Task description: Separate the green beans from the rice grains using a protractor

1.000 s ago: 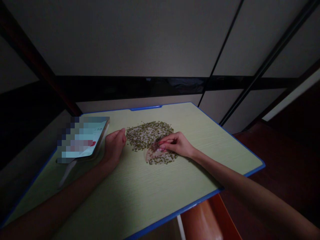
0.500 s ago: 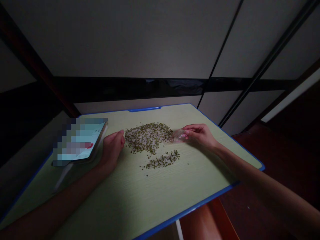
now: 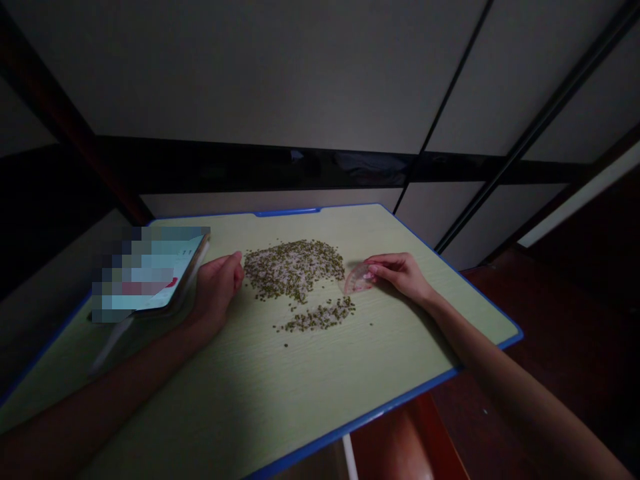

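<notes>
So the right hand [image 3: 404, 275] has a clear, pinkish curved piece [image 3: 356, 280], kinda protractor-shaped, pinched at one end between thumb and fingers. Looks like that grip is about leaving the curved part sticking out toward the grains instead of buried in the palm. The piece sits just beside the right edge of the main pile [image 3: 295, 263], a mix of green bits and pale grains, though I can't tell if it's actually touching. A smaller strip [image 3: 320, 315] of the same mix lies on the near side of that pile with a bare gap between, probably so the two don't run together. A couple of stray green bits sit on their own nearby. The left hand [image 3: 220, 283] is curled into a loose fist at the pile's left side, nothing poking out; can't tell if something's tucked inside. My guess is it's parked there to stay out of the way of the right. It's all on a pale worktop [image 3: 240, 393] with blue edging, and a lit tablet [image 3: 170, 270], screen partly blurred out, is over on the left past the fist, off the grains and likely tilted for easy viewing.
</notes>
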Demonstrator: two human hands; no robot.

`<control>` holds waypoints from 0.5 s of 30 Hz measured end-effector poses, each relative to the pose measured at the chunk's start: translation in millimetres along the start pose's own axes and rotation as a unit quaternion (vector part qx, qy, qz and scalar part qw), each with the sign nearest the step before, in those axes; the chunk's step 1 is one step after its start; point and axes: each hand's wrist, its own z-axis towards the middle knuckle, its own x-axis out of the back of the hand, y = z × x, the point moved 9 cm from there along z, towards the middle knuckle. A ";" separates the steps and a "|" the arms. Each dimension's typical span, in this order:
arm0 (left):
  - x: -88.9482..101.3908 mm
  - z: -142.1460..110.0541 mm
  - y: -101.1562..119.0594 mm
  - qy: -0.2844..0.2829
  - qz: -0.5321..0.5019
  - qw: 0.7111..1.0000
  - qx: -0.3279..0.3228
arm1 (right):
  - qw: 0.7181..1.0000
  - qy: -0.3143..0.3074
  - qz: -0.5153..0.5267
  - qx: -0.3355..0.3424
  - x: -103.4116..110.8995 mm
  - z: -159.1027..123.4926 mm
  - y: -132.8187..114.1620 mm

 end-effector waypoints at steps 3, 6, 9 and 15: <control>-0.5 0.0 0.5 -0.001 -0.004 1.000 0.000 | 1.000 -0.005 0.003 -0.009 1.5 -2.3 0.9; -0.9 0.4 1.4 -0.001 -0.007 1.000 -0.005 | 1.000 -0.005 -0.004 -0.015 3.9 -4.6 1.4; -1.0 0.8 1.9 -0.001 -0.010 1.000 -0.010 | 1.000 0.001 -0.017 -0.017 6.4 -6.2 1.1; -0.8 1.6 0.9 0.001 -0.012 1.000 -0.013 | 0.999 0.002 0.004 -0.035 8.6 -6.8 4.5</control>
